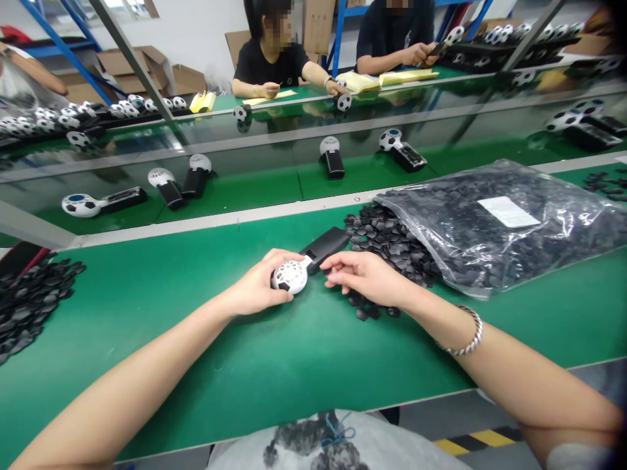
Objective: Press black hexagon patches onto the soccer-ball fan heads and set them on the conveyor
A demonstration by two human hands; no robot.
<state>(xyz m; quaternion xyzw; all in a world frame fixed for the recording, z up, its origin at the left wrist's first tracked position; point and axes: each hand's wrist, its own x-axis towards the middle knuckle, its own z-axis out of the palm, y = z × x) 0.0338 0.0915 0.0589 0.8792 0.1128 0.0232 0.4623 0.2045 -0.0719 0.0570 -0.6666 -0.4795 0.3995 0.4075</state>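
On the green bench lies a handheld device with a white football-shaped head (292,277), pierced with holes, and a black handle (324,249) pointing away to the right. My left hand (262,282) is closed around the head, thumb on the near side and fingers over the far side. My right hand (360,275) is beside the handle's near edge, its thumb and fingertips pinched together. Whatever is between those fingertips is too small to make out. Small flat black pieces (386,238), many of them five-sided, lie heaped beyond and beneath my right hand.
A clear plastic bag (509,222) of black pieces lies open at right. Another black heap (34,300) sits at far left. Several similar devices, one of them a football-headed device (333,156), rest on the green line (274,176) behind the metal rail. Co-workers sit across it.
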